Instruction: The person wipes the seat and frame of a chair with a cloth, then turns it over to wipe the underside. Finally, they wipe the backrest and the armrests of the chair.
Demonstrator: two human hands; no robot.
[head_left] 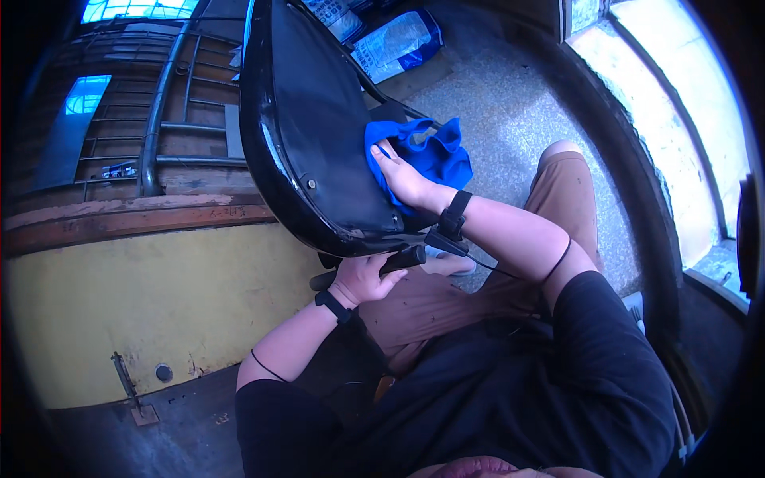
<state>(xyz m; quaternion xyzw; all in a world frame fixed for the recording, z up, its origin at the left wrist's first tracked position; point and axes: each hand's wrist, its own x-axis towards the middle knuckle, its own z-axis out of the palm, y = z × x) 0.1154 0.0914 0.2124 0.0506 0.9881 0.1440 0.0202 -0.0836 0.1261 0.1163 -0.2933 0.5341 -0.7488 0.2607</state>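
A black chair (311, 103) with a padded panel and a glossy rim is tilted up in front of me. My left hand (368, 279) is closed at the chair's lower edge, around a black tube (402, 260) with a capped end. Part of its fingers is hidden behind that tube and the rim. My right hand (405, 177) holds a crumpled blue cloth (446, 155) against the right side of the panel. The cloth hides some of its fingertips and hangs past the panel's edge.
Metal bars (163, 111) stand at the left, above a yellow panel (143, 295). Blue-and-white bags (396, 44) lie on the speckled floor (510, 95) beyond the chair. A bright window (661, 95) is at the right. My bent knee (564, 171) rises beside my right forearm.
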